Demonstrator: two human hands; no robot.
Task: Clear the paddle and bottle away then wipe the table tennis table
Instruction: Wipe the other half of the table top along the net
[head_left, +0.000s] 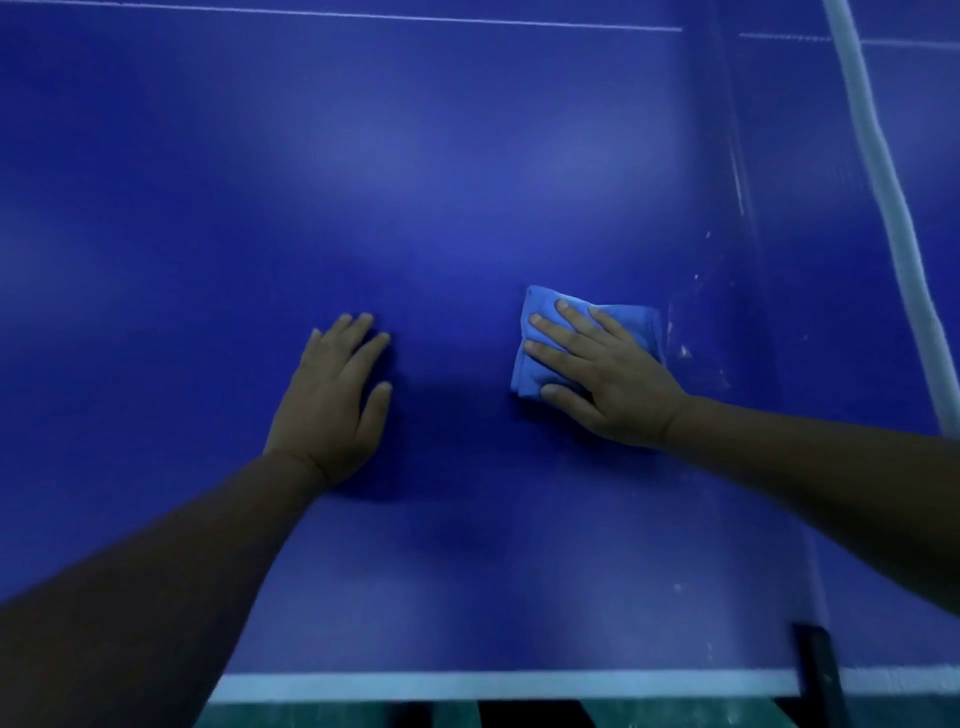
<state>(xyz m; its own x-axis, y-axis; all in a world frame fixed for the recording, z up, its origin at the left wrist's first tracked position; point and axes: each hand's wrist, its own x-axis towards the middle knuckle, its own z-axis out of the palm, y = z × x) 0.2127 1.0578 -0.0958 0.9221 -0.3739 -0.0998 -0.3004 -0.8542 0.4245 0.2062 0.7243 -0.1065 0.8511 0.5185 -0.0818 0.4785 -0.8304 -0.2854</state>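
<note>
Two hands (332, 395), one cloth (535, 358) (folded), one table (415, 156).

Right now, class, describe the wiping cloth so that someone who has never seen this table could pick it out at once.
Start from the dark blue table tennis table and find the net on the right. Just left of it, the right hand lies flat, fingers spread, on a folded cloth. The cloth is the only light blue, soft thing there; the left hand rests on bare table.

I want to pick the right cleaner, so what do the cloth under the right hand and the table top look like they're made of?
The cloth looks like soft microfibre or terry: folded thick, matte, slightly fuzzy at the edges. The table top looks like a hard painted board with a smooth, low-sheen coating: it shows soft light patches and painted white lines. The core material can't be told.
</note>
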